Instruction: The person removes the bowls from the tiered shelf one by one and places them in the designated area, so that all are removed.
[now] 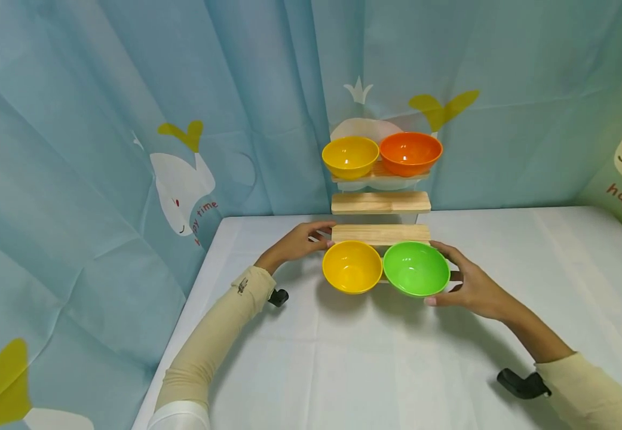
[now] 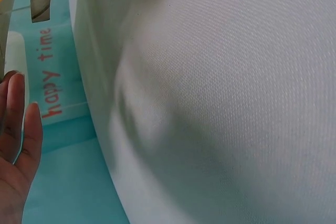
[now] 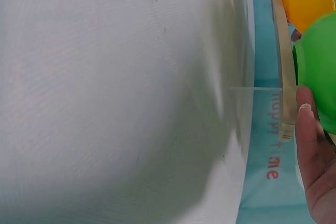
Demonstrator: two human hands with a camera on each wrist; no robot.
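Hands first, head view: your right hand (image 1: 474,289) grips the green bowl (image 1: 417,269) from its right, thumb on the near side, fingers on the far side. Your left hand (image 1: 302,240) reaches to the left end of the second-lowest plank (image 1: 380,233), fingers loosely spread, holding no bowl; contact with the wood cannot be told. Green bowl stands at the right of the lowest plank (image 1: 383,279), beside the lower yellow bowl (image 1: 352,267). Upper yellow bowl (image 1: 351,156) and orange bowl (image 1: 410,153) sit side by side on the top tier. Judgement: three bowls look placed; the green one is at its spot but not yet released. Both your forearms slant inward over the tabletop (image 1: 343,370), on either side of the rack.

Left wrist view: your fingers are extended and slightly apart at the frame's left edge; what they touch is cut off.

Right wrist view: your thumb lies against the green bowl, its base close to the plank; whether it bears full weight, you cannot tell.
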